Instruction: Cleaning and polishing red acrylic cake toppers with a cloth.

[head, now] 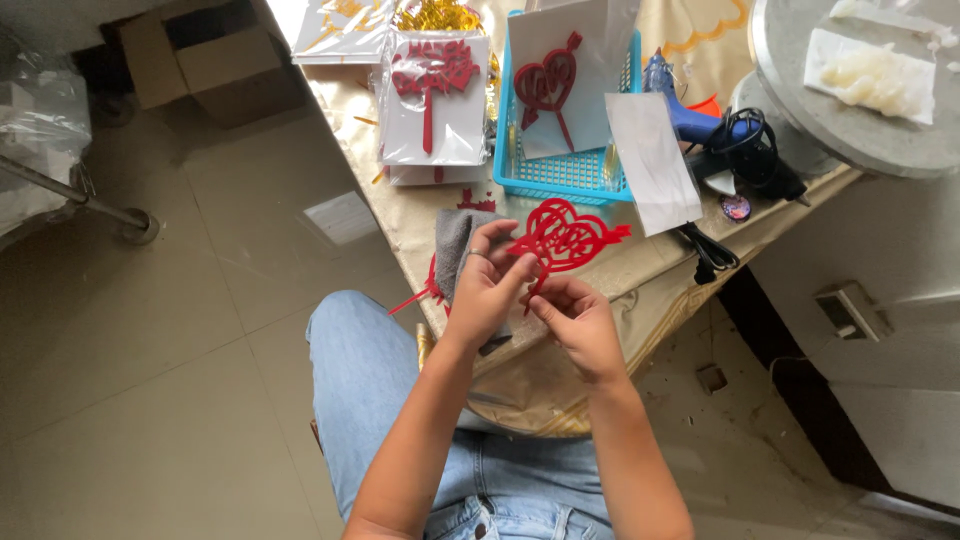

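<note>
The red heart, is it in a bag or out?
Out: the red heart is bare, pinched by left hand and right hand.

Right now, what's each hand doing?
Left hand: closed on the red heart topper.
Right hand: pinching the topper's stem.

A blue basket (560,175) sits on the table (420,225) beside a blue glue gun (690,120). A cardboard box (215,65) is on the floor.

I see soft daylight from 12 o'clock, glare on the pale glossy floor tiles (340,215), sharp centre, edges bowed.
</note>
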